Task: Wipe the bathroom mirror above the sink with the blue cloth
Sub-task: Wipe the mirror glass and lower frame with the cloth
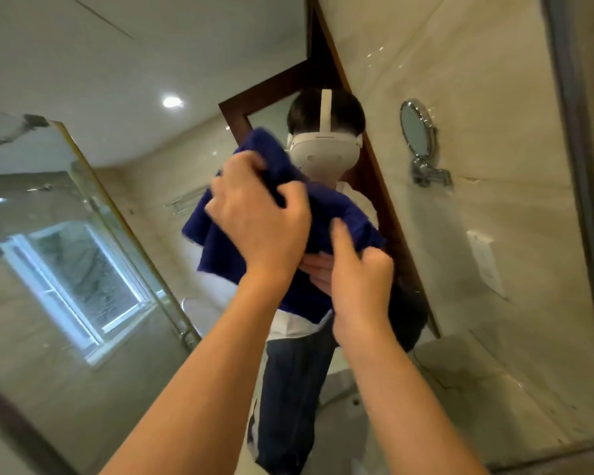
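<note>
Cloth: one blue cloth (326, 217), bunched, held up in front of the mirror (124, 80) at about head height of the reflection; whether touching the glass cannot be told.
Left hand: left hand (258, 214) on the cloth's upper left part, fingers curled and gripping a fold, thumb tucked into the fabric.
Right hand: right hand (360, 286) at the cloth's lower right corner, forefinger stretched straight onto the fabric, other fingers curled round the edge.
Cloth against fingers: upper bulk rising above the left knuckles, one flap hanging below and left of the left hand, lower flap dropping behind the right wrist.
Count: one cloth, two hands, two bare forearms, one mirror, one small round shaving mirror (416, 128) on the tiled wall seen at right.
Reflection: person with white headset (324, 154) straight behind the cloth, dark door frame (378, 186) beside, glass shower panel (66, 200) and window (79, 275) at left.
Edges: dark mirror border along the lower left corner and down the far right.
Open room: wide uncovered glass left of and above the hands, narrower stretch to the right.
</note>
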A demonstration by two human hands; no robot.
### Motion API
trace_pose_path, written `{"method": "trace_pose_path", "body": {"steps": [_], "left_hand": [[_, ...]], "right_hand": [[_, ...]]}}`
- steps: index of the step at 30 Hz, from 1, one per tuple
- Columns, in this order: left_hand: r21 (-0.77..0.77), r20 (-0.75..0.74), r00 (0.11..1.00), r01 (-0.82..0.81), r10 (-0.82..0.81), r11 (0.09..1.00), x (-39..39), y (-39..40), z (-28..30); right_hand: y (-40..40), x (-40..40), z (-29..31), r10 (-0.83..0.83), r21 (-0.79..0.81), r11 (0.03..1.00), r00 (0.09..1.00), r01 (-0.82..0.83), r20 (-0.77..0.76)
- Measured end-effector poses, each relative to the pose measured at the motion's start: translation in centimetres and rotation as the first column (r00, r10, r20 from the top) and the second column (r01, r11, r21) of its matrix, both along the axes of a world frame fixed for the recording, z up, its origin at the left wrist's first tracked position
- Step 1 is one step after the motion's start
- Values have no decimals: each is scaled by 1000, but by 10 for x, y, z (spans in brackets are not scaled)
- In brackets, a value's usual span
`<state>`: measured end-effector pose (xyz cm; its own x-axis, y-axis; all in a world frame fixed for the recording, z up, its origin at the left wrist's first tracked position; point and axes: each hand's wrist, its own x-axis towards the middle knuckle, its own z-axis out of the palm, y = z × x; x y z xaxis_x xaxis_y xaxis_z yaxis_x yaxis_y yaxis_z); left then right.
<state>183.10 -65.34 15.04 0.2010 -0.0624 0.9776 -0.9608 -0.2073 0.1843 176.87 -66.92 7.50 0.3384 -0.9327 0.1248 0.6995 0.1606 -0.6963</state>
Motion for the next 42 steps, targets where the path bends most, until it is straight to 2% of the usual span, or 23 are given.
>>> {"method": "trace_pose_path", "body": {"steps": [2,4,7,10,12,14,16,19,21,23,26,31,33,35,37,40,42], "left_hand": [[246,212,975,7,-61,969,-19,-20,-10],[495,393,894,-9,-214,869,-40,-38,-38],[660,443,824,-34,-352,751,-51,-46,-77],[610,398,876,-30,-274,792,-30,-23,-91],[504,257,951,19,-171,863,-7,3,-98],[332,33,995,81,-97,940,14,31,-101],[146,-110,993,69,-54,987,31,49,-89],[24,-162,987,-1,5,1000,41,56,-51],[53,-96,995,-26,31,998,36,48,-29],[120,47,998,-41,36,992,24,32,-19],[217,233,972,-26,-26,976,-1,-4,-16],[447,470,857,-27,-209,894,-69,-82,-24],[532,537,802,-81,-262,843,-98,-112,-35],[592,568,768,-131,-296,796,-116,-133,-56],[612,560,762,-115,-325,783,-120,-139,-80],[592,521,777,-31,-353,806,-110,-127,-115],[625,491,781,-7,-386,781,-96,-108,-143]], "right_hand": [[-12,-22,-11,-12,234,972,989,-23,148],[-21,-39,-35,-126,448,894,970,20,208],[-19,-45,-66,-202,554,830,960,64,193],[-11,-36,-76,-212,459,876,973,149,88],[-8,-29,-74,-167,275,946,985,173,-44],[-4,-20,-65,-82,21,996,981,88,-178],[4,-5,-51,-13,-183,982,961,-40,-277],[18,17,-28,3,-268,960,957,-85,-292],[21,19,-19,50,-206,974,976,-94,-211],[17,5,-15,82,-105,990,991,-92,-103],[-6,-26,-12,27,41,999,1000,-28,13],[-74,-85,-31,-143,287,950,988,119,63],[-97,-104,-49,-163,377,918,983,121,82],[-112,-117,-71,-155,442,891,984,103,84],[-117,-122,-89,-170,482,867,984,125,49],[-107,-112,-113,-306,505,819,952,272,-16],[-90,-95,-130,-362,532,777,930,337,-60]]}}
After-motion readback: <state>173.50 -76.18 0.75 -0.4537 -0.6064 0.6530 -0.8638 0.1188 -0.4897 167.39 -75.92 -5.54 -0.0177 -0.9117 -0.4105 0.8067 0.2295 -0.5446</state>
